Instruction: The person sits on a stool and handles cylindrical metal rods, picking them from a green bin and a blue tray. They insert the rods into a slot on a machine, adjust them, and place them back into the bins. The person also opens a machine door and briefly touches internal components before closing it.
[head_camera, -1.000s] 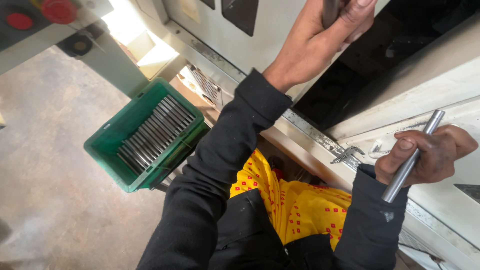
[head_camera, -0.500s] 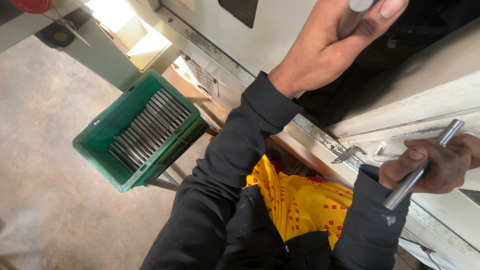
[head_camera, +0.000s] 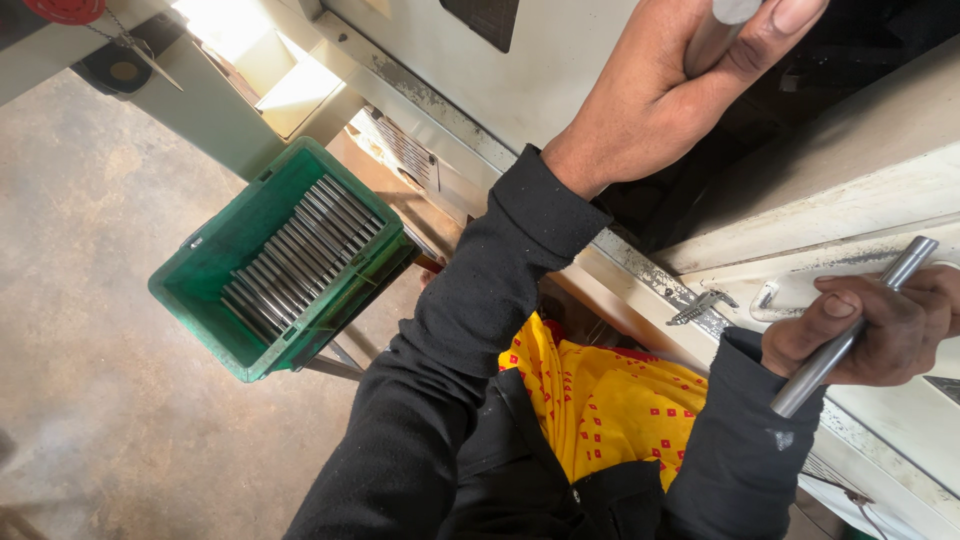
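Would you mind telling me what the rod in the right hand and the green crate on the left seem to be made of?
The rod in the right hand looks like bare metal, probably steel: grey, smooth, with a dull sheen along its length. The green crate looks like moulded plastic: even matt colour and thick rounded rim. The rods in the crate show the same grey sheen, so likely the same metal.

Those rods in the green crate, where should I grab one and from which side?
Come from above through the crate's open top. The rods lie flat and parallel, packed side by side, so their flanks are blocked. Probably pinch one at an end, where it nears the wall, and tip it up.
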